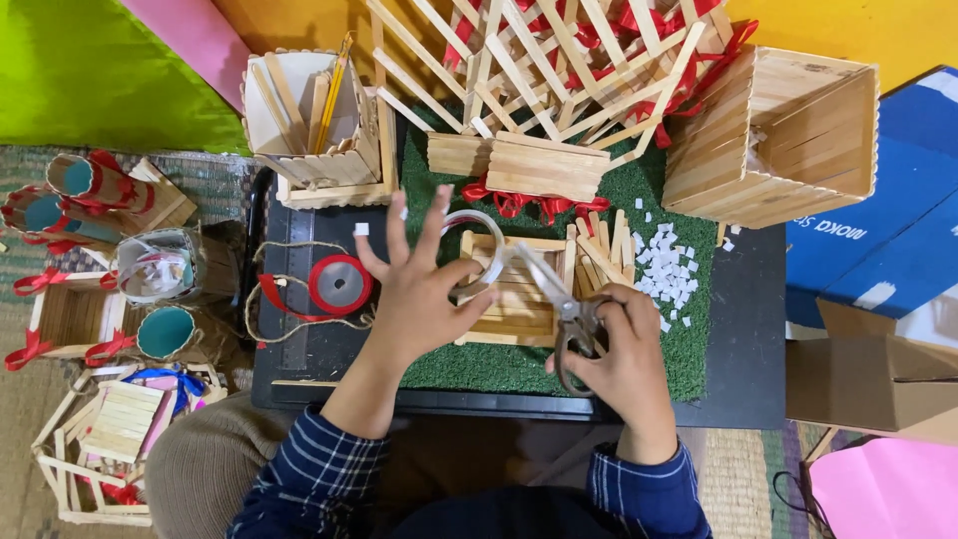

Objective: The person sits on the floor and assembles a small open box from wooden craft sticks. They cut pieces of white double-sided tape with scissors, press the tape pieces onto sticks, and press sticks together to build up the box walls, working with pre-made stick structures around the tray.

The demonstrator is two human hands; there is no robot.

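Observation:
My left hand (419, 289) holds a clear tape roll (477, 250) between thumb and fingers, the other fingers spread. My right hand (624, 354) grips a pair of scissors (559, 294) whose blades point up-left toward the tape roll. Both hover over a small tray of wooden sticks (514, 289) lying on a patch of green artificial turf (689, 339). A heap of small white tape squares (664, 269) sits on the turf right of the tray.
A red ribbon spool (339, 284) and twine lie left on the black board (748, 339). Stick-built boxes (788, 135), a pencil holder (309, 125), a lattice (559, 60), and ribboned cups (165, 329) surround the board. Cardboard (868, 374) lies at the right.

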